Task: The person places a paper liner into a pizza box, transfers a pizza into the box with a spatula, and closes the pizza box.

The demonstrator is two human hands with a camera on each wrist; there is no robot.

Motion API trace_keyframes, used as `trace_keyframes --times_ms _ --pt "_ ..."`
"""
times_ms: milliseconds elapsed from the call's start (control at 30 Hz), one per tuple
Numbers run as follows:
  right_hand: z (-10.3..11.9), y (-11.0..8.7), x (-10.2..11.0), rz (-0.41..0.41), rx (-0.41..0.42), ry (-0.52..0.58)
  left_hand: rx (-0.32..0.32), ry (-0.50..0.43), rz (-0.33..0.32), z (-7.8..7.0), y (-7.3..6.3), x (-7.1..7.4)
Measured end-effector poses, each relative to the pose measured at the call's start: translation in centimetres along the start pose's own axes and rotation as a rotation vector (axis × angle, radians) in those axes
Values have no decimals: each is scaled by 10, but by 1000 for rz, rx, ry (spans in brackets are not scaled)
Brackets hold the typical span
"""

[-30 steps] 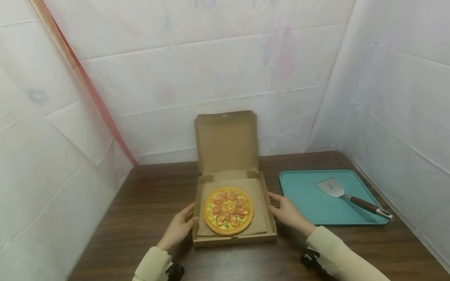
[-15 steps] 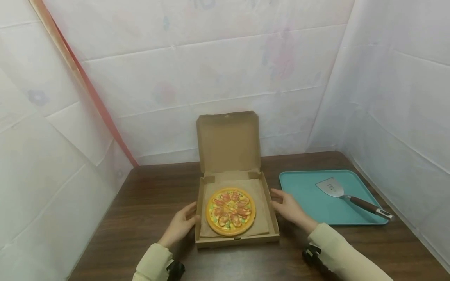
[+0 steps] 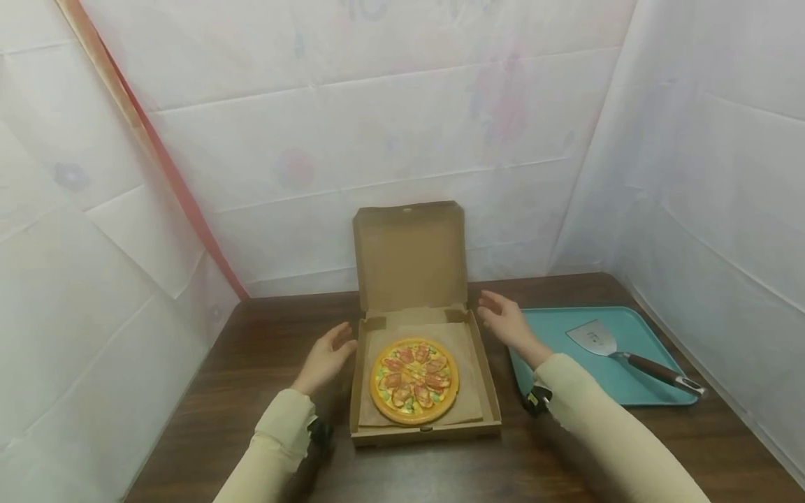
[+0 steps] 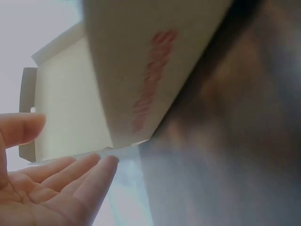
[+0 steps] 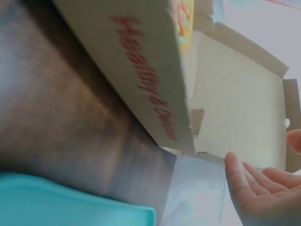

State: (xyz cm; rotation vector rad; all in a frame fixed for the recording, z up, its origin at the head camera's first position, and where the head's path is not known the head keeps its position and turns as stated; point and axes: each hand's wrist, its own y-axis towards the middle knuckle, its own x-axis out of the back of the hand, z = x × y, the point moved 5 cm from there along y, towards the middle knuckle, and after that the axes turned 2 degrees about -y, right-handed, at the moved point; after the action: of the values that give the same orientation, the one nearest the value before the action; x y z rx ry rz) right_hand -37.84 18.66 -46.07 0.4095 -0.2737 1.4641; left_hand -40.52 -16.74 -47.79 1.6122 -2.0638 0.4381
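Note:
A cardboard pizza box (image 3: 426, 434) lies on the table with its lid (image 3: 411, 258) raised against the back wall. Inside, on brown paper (image 3: 468, 349), rests a round pizza (image 3: 414, 381) with a yellow crust and red and green topping. My left hand (image 3: 323, 360) hovers just off the box's left side, fingers extended and holding nothing. On the other side, my right hand (image 3: 508, 323) is raised near the right rear corner, its fingers loosely straight and apart from the cardboard. Both wrist views show relaxed fingers near the lid, with red lettering along the box walls.
At the right a teal tray (image 3: 547, 377) lies on the dark wooden table (image 3: 264, 391). A metal spatula (image 3: 594, 339) with a brown handle lies on it, the handle end overhanging the tray's rim. White sheeting (image 3: 402, 126) forms walls behind and at both sides.
The box shifted slightly right between the two earlier frames. Since then both hands have left its sides and moved up and back toward the lid.

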Motion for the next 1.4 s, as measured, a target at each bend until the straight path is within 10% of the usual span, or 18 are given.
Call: trace_keyframes --times_ms 533,867,1400 --pt "13 59 -4 -39 -4 50 68 -116 -7 -24 55 12" --pt "2 73 -17 10 -127 132 103 -362 79 -24 77 1" --pt "-6 74 -27 67 -188 115 156 -466 146 -14 87 -21"
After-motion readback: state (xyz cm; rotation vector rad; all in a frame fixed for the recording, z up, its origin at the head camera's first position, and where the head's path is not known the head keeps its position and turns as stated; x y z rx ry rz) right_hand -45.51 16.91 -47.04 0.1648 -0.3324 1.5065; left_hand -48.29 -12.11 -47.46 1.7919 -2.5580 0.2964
